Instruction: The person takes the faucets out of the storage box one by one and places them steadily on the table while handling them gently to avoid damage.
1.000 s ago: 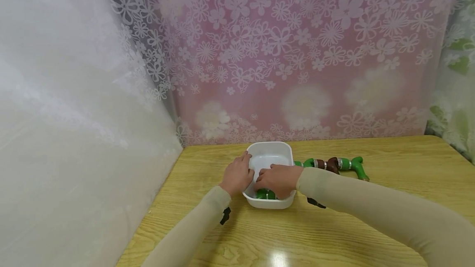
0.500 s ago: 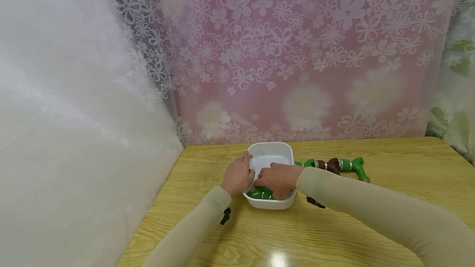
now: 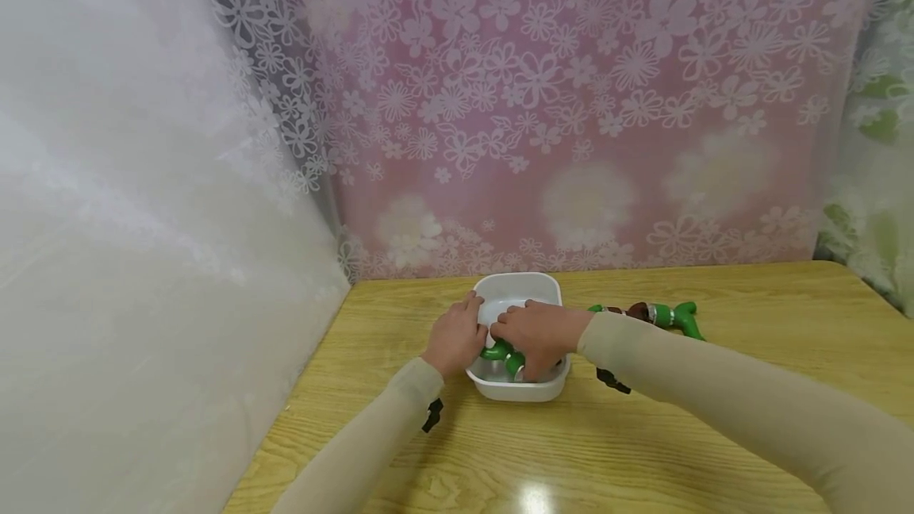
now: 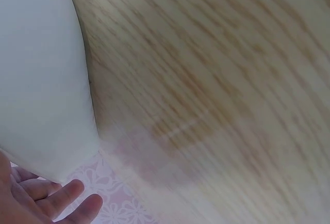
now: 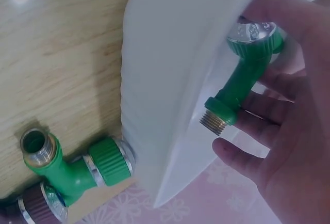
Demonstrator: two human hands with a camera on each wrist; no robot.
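In the head view, my left hand (image 3: 454, 339) grips the left rim of a white plastic basin (image 3: 517, 393). Its fingertips lie against the basin's outer wall (image 4: 41, 69) in the left wrist view. My right hand (image 3: 540, 331) reaches over the right rim and holds a green tap (image 3: 496, 350) inside the basin. Seen from the right wrist, that tap (image 5: 242, 82) has a chrome collar and a brass threaded end pointing down towards the little finger. The thumb and fingers are around its collar end, which they partly cover.
To the right of the basin, a row of green and brown taps (image 3: 664, 316) lies on the wooden table (image 3: 443, 458), partly behind the right sleeve. The nearest tap (image 5: 72, 177) sits close beside the basin wall. A pink flowered curtain (image 3: 571, 101) hangs behind the table's back edge.
The green tap has turned and come up from the basin's front, held in my right hand. That hand has shifted slightly up and right. My left hand stays on the rim.
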